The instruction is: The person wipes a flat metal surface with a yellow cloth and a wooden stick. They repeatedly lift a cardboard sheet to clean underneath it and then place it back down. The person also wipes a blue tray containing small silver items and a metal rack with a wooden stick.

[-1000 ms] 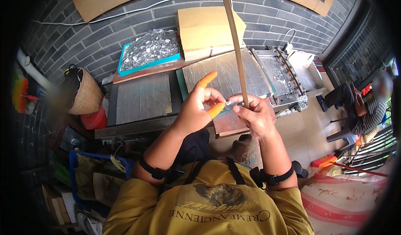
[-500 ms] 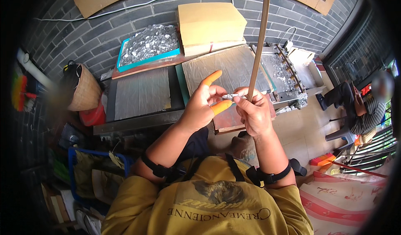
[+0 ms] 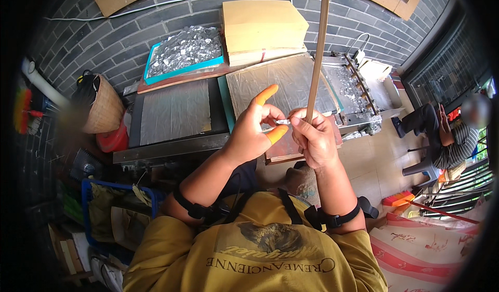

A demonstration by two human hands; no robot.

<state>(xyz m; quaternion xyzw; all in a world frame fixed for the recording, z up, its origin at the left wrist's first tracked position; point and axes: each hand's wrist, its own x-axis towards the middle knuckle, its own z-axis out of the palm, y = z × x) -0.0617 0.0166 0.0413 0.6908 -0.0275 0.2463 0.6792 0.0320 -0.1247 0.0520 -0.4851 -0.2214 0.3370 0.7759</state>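
My left hand [image 3: 253,131] wears orange finger covers on its thumb and index finger, which are spread wide apart. Its other fingers curl in against a small crumpled piece of silver foil [image 3: 282,121]. My right hand [image 3: 313,136] is wrapped round a long thin brown stick [image 3: 318,58] that rises upright past the far wall. The right thumb and index finger also touch the foil's other end. Beneath the hands, a stack topped with a wrinkled silver foil sheet [image 3: 275,79] lies on the bench.
Another foil sheet [image 3: 175,113] covers a dark board at left. Foil scraps fill a turquoise tray [image 3: 184,71] beside a stack of yellowish paper [image 3: 265,27]. A metal frame device [image 3: 358,94] stands at right. A wicker basket [image 3: 109,105] is far left; a seated person [image 3: 457,141] is far right.
Less of the foil piece shows between my fingers, and it looks thinner. The stick leans a little more upright. Both hands stay nearly in place. The seated person's hands have risen.
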